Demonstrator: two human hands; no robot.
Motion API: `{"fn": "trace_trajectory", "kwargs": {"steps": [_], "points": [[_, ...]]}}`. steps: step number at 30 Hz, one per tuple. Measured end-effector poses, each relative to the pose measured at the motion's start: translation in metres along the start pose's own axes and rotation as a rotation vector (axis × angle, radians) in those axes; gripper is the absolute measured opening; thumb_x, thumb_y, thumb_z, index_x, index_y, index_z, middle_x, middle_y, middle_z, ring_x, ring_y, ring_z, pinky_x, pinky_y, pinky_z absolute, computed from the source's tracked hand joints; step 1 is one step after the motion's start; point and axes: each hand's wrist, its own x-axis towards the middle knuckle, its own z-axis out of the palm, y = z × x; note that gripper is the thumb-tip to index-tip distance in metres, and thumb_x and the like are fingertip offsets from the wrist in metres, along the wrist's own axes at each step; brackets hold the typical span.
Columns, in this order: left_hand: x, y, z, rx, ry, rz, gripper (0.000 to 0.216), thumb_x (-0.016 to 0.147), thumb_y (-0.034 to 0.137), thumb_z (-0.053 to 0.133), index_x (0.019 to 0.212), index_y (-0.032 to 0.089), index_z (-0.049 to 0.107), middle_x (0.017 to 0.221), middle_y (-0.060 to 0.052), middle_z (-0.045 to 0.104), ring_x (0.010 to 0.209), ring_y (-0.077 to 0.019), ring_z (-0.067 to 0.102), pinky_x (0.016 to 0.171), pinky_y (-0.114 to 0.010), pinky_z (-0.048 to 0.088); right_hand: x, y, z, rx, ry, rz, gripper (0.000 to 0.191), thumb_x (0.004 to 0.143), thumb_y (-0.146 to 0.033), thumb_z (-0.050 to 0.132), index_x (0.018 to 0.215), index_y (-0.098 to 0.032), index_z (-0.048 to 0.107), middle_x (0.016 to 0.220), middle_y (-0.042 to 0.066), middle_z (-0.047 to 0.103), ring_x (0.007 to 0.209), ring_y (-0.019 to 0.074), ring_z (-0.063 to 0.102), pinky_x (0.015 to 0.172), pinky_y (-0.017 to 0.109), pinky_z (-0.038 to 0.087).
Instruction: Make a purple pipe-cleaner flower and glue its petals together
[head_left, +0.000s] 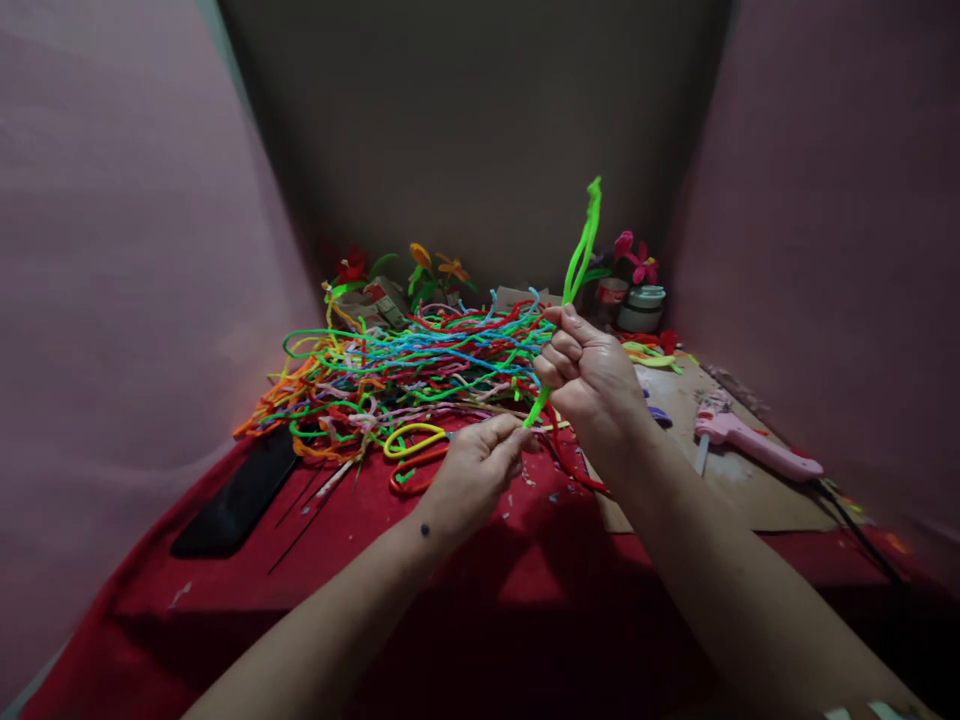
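A bright green pipe cleaner, bent into a long narrow loop with a twisted tip, stands up out of my right hand. That hand's fingers are curled round its middle. My left hand, lower and to the left, pinches the bottom end between thumb and fingers. Just beyond my left hand lie scissors with one yellow and one orange-red handle, their blades hidden. Behind both hands spreads a tangled heap of multicoloured pipe cleaners.
A black phone lies at left on the red cloth. At right, a pink glue gun with a cord rests on a cardboard sheet. Pipe-cleaner flowers and a lidded jar stand at the back.
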Motion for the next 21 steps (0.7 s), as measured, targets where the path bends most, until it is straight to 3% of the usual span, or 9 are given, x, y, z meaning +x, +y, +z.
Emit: {"fn": "trace_trajectory", "kwargs": {"steps": [4, 6, 8, 10, 11, 12, 14, 17, 21], "points": [[-0.010, -0.012, 0.016, 0.550, 0.131, 0.262, 0.019, 0.084, 0.020, 0.036, 0.068, 0.017, 0.046, 0.054, 0.004, 0.035, 0.048, -0.0088, 0.032, 0.050, -0.025, 0.024, 0.004, 0.006, -0.002, -0.009, 0.031, -0.012, 0.024, 0.087, -0.017, 0.042, 0.066, -0.013, 0.052, 0.034, -0.011, 0.019, 0.030, 0.0032, 0.012, 0.031, 0.017, 0.012], [-0.015, -0.016, 0.017, 0.698, 0.069, 0.325, 0.014, 0.080, 0.013, 0.036, 0.072, 0.016, 0.047, 0.055, 0.004, 0.034, 0.048, -0.0094, 0.030, 0.049, -0.027, 0.021, 0.006, 0.008, -0.004, -0.043, 0.031, -0.017, 0.023, 0.085, -0.017, 0.043, 0.064, -0.013, 0.052, 0.034, -0.012, 0.019, 0.030, 0.0030, 0.012, 0.031, 0.017, 0.011], [-0.016, -0.015, 0.009, 0.717, -0.116, 0.309, 0.013, 0.077, 0.010, 0.039, 0.073, 0.016, 0.050, 0.054, 0.003, 0.037, 0.046, -0.0092, 0.028, 0.047, -0.026, 0.019, 0.006, 0.008, -0.008, -0.108, 0.006, -0.017, 0.020, 0.083, -0.017, 0.046, 0.065, -0.013, 0.053, 0.034, -0.012, 0.020, 0.030, 0.0027, 0.012, 0.032, 0.017, 0.011], [-0.012, -0.005, -0.008, 0.572, -0.323, 0.252, 0.013, 0.078, 0.015, 0.042, 0.069, 0.017, 0.052, 0.051, 0.004, 0.039, 0.044, -0.0081, 0.029, 0.045, -0.024, 0.021, 0.003, 0.007, -0.013, -0.209, -0.053, 0.004, 0.013, 0.079, -0.018, 0.052, 0.067, -0.013, 0.055, 0.035, -0.012, 0.022, 0.030, 0.0024, 0.012, 0.032, 0.017, 0.010], [-0.008, 0.001, -0.018, 0.451, -0.257, 0.203, 0.018, 0.081, 0.019, 0.041, 0.069, 0.017, 0.054, 0.052, 0.004, 0.041, 0.045, -0.0079, 0.032, 0.045, -0.022, 0.025, 0.000, 0.008, -0.015, -0.268, -0.093, 0.027, 0.011, 0.077, -0.020, 0.055, 0.068, -0.013, 0.056, 0.035, -0.012, 0.023, 0.031, 0.0023, 0.013, 0.032, 0.017, 0.010], [-0.003, 0.008, -0.028, 0.320, -0.111, 0.131, 0.022, 0.084, 0.025, 0.039, 0.071, 0.017, 0.055, 0.052, 0.004, 0.041, 0.045, -0.0077, 0.034, 0.045, -0.021, 0.026, -0.004, 0.009, -0.016, -0.327, -0.131, 0.054, 0.010, 0.075, -0.021, 0.057, 0.069, -0.014, 0.056, 0.036, -0.012, 0.025, 0.031, 0.0023, 0.014, 0.032, 0.017, 0.010], [0.010, 0.020, -0.044, 0.077, 0.107, 0.065, 0.019, 0.081, 0.033, 0.048, 0.087, 0.018, 0.059, 0.058, 0.004, 0.047, 0.045, -0.0067, 0.036, 0.043, -0.020, 0.027, -0.014, 0.013, -0.016, -0.433, -0.195, 0.091, 0.013, 0.074, -0.025, 0.059, 0.067, -0.015, 0.055, 0.036, -0.011, 0.028, 0.031, 0.0027, 0.016, 0.032, 0.018, 0.010], [0.027, 0.026, -0.051, -0.179, 0.085, 0.085, 0.020, 0.074, 0.034, 0.059, 0.081, 0.015, 0.061, 0.062, 0.002, 0.053, 0.050, -0.0070, 0.043, 0.047, -0.020, 0.033, -0.025, 0.021, -0.012, -0.518, -0.274, 0.153, 0.022, 0.073, -0.030, 0.059, 0.060, -0.016, 0.048, 0.038, -0.010, 0.030, 0.032, 0.0029, 0.018, 0.033, 0.019, 0.011], [0.033, 0.021, -0.042, -0.382, 0.112, 0.154, 0.018, 0.072, 0.030, 0.062, 0.069, 0.013, 0.058, 0.059, 0.002, 0.053, 0.051, -0.0075, 0.048, 0.052, -0.021, 0.040, -0.032, 0.025, -0.010, -0.538, -0.359, 0.262, 0.020, 0.073, -0.029, 0.058, 0.061, -0.016, 0.048, 0.045, -0.008, 0.038, 0.034, 0.0021, 0.020, 0.035, 0.019, 0.012]]}}
